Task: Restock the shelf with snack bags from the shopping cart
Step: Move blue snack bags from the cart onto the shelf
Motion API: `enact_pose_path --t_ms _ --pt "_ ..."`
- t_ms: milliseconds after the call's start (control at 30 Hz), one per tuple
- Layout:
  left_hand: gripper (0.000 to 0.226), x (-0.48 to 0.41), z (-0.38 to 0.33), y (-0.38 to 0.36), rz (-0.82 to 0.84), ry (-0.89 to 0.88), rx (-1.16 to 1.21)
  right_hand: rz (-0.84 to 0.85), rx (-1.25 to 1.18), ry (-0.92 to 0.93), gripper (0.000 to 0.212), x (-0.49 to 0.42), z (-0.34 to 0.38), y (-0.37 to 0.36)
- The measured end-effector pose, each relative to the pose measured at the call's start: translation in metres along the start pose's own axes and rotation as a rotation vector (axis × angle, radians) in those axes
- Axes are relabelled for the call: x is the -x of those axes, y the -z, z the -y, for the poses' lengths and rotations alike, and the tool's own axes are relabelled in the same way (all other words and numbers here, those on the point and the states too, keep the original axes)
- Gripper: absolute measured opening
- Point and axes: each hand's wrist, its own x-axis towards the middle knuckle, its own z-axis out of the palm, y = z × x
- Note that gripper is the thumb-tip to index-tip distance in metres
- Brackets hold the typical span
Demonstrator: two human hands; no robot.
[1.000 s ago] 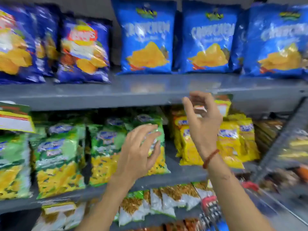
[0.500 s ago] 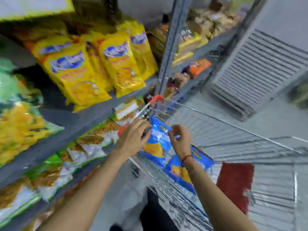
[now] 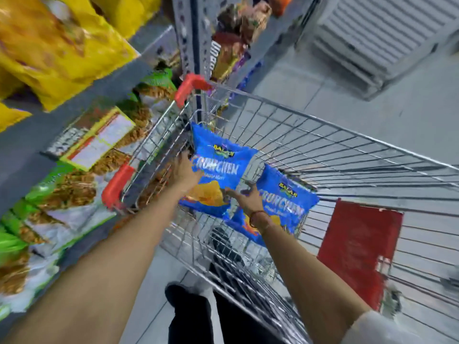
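Two blue snack bags lie inside the wire shopping cart (image 3: 323, 125). My left hand (image 3: 185, 173) grips the left edge of the upper blue bag (image 3: 221, 167), which is lifted and tilted upright. My right hand (image 3: 249, 197) rests between the two bags, fingers touching the lower edge of the upper bag and lying over the second blue bag (image 3: 288, 207). Whether the right hand grips either bag is unclear because of blur. The shelf (image 3: 82, 95) with yellow and green snack bags runs along the left.
The cart has red corner guards (image 3: 191, 88) and a red panel (image 3: 357, 249) on its near side. A grey shelf upright (image 3: 188, 36) stands just behind the cart. Grey floor and a slatted white panel (image 3: 377, 38) lie to the right. My dark trousers (image 3: 198, 316) show below.
The view swung from the shelves down to the cart. Both hands came off the shelf and reached into the cart; the left hand has taken hold of the upper blue bag and raised it.
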Motion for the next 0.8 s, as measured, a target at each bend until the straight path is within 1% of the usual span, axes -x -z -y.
enact_pose_path --t_ms 67,133,167,267,300,400,500,567,633,667,733,800 --pt "0.083 -0.023 0.008 -0.005 0.025 0.119 0.014 0.015 -0.134 -0.042 0.074 -0.022 0.0 -0.008" --pt "0.093 -0.038 0.021 -0.01 0.113 0.195 0.022 0.024 -0.21 -0.069 0.081 -0.039 0.002 -0.015" --pt "0.091 -0.043 0.027 -0.012 0.163 0.22 0.024 0.032 -0.206 -0.066 0.082 -0.045 0.002 -0.017" --pt "0.064 -0.052 0.044 -0.02 0.304 0.248 0.152 0.101 -0.165 -0.042 0.079 -0.06 -0.002 -0.024" --pt "0.06 -0.054 0.047 -0.021 0.333 0.241 0.2 0.114 -0.15 -0.051 0.079 -0.063 -0.004 -0.025" --pt "0.052 -0.056 0.053 -0.018 0.362 0.22 0.243 0.1 -0.168 -0.06 0.079 -0.065 -0.007 -0.027" --pt "0.044 -0.051 0.05 -0.01 0.377 0.233 0.243 0.081 -0.229 -0.029 0.075 -0.056 -0.009 -0.025" --pt "0.038 -0.042 0.044 -0.004 0.396 0.217 0.246 0.072 -0.254 -0.012 0.077 -0.044 -0.008 -0.02" --pt "0.039 -0.03 0.036 0.002 0.416 0.199 0.239 0.066 -0.251 0.022 0.083 -0.028 -0.003 -0.011" --pt "0.04 -0.023 0.032 0.006 0.426 0.198 0.24 0.061 -0.253 0.049 0.082 -0.02 -0.001 -0.006" --pt "0.044 -0.007 0.021 0.015 0.421 0.187 0.266 0.048 -0.277 0.121 0.073 -0.004 0.006 0.006" --pt "0.045 0.009 0.007 0.028 0.397 0.131 0.302 0.033 -0.301 0.188 0.067 0.016 0.021 0.021"
